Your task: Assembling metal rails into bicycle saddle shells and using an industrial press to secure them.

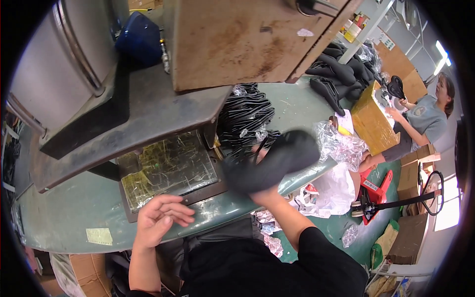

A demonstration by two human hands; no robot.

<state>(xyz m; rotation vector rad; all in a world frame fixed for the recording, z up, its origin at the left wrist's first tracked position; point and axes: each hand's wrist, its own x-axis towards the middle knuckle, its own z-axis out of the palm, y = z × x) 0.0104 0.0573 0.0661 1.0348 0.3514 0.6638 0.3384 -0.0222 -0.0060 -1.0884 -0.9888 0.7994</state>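
Observation:
A black bicycle saddle (289, 158), smeared by motion, is gripped in my right hand (264, 194) above the front edge of the green workbench. The saddle hides most of that hand's fingers. My left hand (161, 218) is empty, its fingers apart and slightly curled. It hovers by the near edge of a flat plate (170, 168) covered in yellowish, scratched film. A stack of thin black pieces (247, 114) lies behind the saddle, with bits of clear plastic among them.
Over the plate hangs a heavy machine head (133, 133) with a brown, stained box (232, 44). Crumpled clear plastic (341, 143) lies at the bench's right end, and black saddles (336, 74) are piled behind. At right, another person (425, 119) holds a saddle near a red pallet truck (376, 193).

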